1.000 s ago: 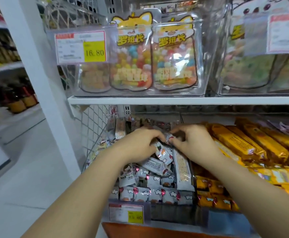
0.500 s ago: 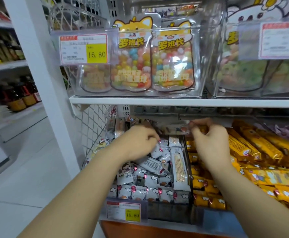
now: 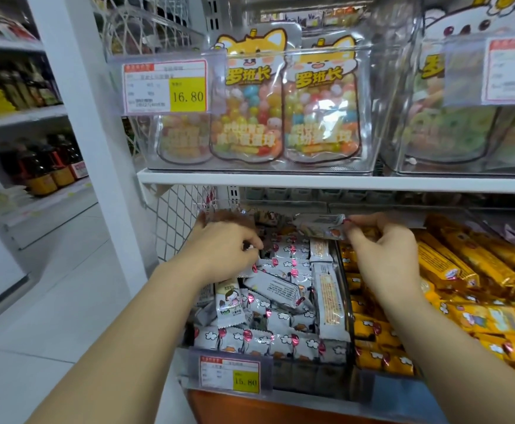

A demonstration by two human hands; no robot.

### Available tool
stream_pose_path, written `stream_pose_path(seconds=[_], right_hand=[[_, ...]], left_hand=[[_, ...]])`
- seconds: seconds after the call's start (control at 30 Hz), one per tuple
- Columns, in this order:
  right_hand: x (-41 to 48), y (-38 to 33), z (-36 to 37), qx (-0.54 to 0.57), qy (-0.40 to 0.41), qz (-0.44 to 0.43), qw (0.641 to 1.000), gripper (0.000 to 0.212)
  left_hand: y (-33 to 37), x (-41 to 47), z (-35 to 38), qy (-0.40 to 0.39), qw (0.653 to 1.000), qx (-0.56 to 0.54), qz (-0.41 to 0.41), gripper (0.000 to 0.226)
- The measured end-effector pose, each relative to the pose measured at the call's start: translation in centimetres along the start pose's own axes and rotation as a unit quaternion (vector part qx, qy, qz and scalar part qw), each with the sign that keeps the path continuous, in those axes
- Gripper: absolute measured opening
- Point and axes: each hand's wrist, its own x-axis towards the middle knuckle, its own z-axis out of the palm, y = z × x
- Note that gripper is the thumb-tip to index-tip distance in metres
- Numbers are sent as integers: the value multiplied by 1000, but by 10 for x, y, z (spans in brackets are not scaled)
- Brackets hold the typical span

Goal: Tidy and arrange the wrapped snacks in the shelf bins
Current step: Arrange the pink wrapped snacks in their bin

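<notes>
A clear bin (image 3: 299, 381) on the lower shelf holds several white wrapped snacks (image 3: 283, 313) printed with clouds and red balloons. My right hand (image 3: 384, 249) pinches one long white snack bar (image 3: 320, 226) by its end and holds it lengthwise above the back of the bin. My left hand (image 3: 228, 249) reaches into the back left of the bin with fingers curled over the white packets; what it grips is hidden. Two white bars (image 3: 328, 289) stand along the bin's right wall.
To the right, a bin of orange and yellow wrapped bars (image 3: 464, 270). Above, a white shelf (image 3: 311, 180) carries clear bins with candy pouches (image 3: 250, 117). Price tags (image 3: 164, 87) hang on the bin fronts. A white upright post (image 3: 75, 117) and a wire mesh side (image 3: 176, 221) stand at left.
My right hand has lifted a long white bar out of the pile and swung it right and back. My left hand has shifted slightly left among the packets.
</notes>
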Motion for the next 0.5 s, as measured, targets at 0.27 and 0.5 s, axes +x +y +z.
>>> stream_pose_path(seconds=[0.27, 0.5], right_hand=[[-12, -9, 0, -57, -194, -53, 978, 12], [-16, -8, -4, -130, -262, -124, 948, 13]], left_hand=[[-13, 8, 7, -26, 997, -69, -2, 27], [-5, 0, 2, 46, 986, -158, -3, 26]])
